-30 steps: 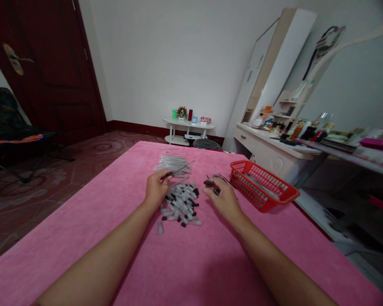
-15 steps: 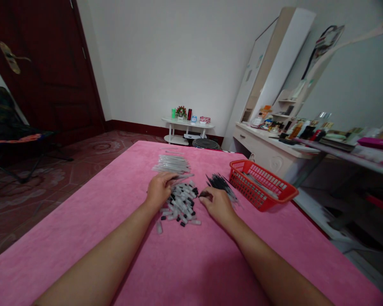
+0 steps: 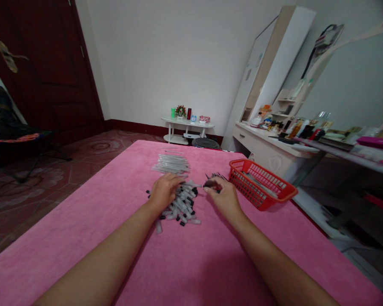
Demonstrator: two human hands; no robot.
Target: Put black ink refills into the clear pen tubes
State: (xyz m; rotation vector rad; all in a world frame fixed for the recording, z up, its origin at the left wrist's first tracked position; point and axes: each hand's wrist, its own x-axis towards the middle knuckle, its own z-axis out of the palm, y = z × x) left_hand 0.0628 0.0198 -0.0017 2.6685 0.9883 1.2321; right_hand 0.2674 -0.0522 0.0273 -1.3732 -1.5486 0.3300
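My left hand [image 3: 164,192] is closed on a thin clear tube like a pen barrel, whose end sticks out to the right over the pile. Below the fingers lies a heap of short clear caps with black ends [image 3: 181,204], partly covered by that hand. Facing it from the right, my right hand [image 3: 222,196] pinches a small dark piece whose tip points at the tube's end; most of it is hidden by the fingers. Behind this hand, thin black sticks like pen refills [image 3: 216,175] lie bunched, largely covered. Farther back is a stack of clear tubes [image 3: 171,163].
A red plastic basket [image 3: 261,197] holding more slim pieces stands at the right of the pink-covered table [image 3: 166,263]. Beyond it is a white dressing table [image 3: 268,148] crowded with bottles. A small white side table [image 3: 188,124] stands by the far wall.
My left hand has moved right and slightly nearer, over the heap, with the tube. My right hand has shifted slightly right and away, bringing the dark piece level with the tube's end.
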